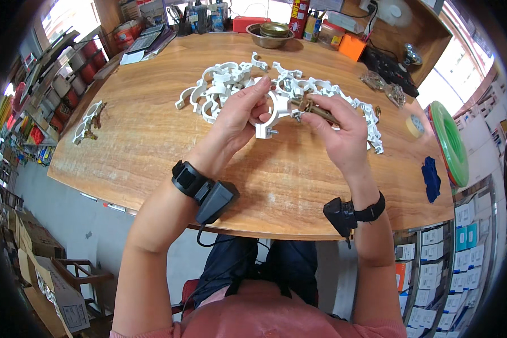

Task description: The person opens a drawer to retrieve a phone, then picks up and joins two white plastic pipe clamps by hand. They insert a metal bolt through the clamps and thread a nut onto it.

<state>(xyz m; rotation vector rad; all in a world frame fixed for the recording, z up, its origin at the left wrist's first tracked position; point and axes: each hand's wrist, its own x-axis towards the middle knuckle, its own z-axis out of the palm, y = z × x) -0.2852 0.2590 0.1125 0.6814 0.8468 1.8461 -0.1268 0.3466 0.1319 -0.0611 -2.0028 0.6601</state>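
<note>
My left hand (241, 111) pinches a white plastic pipe clamp (263, 129) by its curved side, held above the middle of the table. A small screw sticks out from the clamp's lower end. My right hand (345, 130) is closed on a brass-coloured expansion bolt (323, 114), whose front end meets the clamp's right side. How far the bolt is engaged with the clamp cannot be told. Behind my hands lies a pile of white pipe clamps (213, 97), with smaller white clamps (372, 124) to the right. At the far left, several clamps (88, 122) lie with brass-coloured pieces.
A metal bowl (268, 39) stands at the back, beside an orange box (352, 47). Clear bags of small hardware (384, 87), a tape roll (415, 126) and a dark blue cloth (431, 179) lie on the right. A green coil (448, 143) leans against the table's right edge.
</note>
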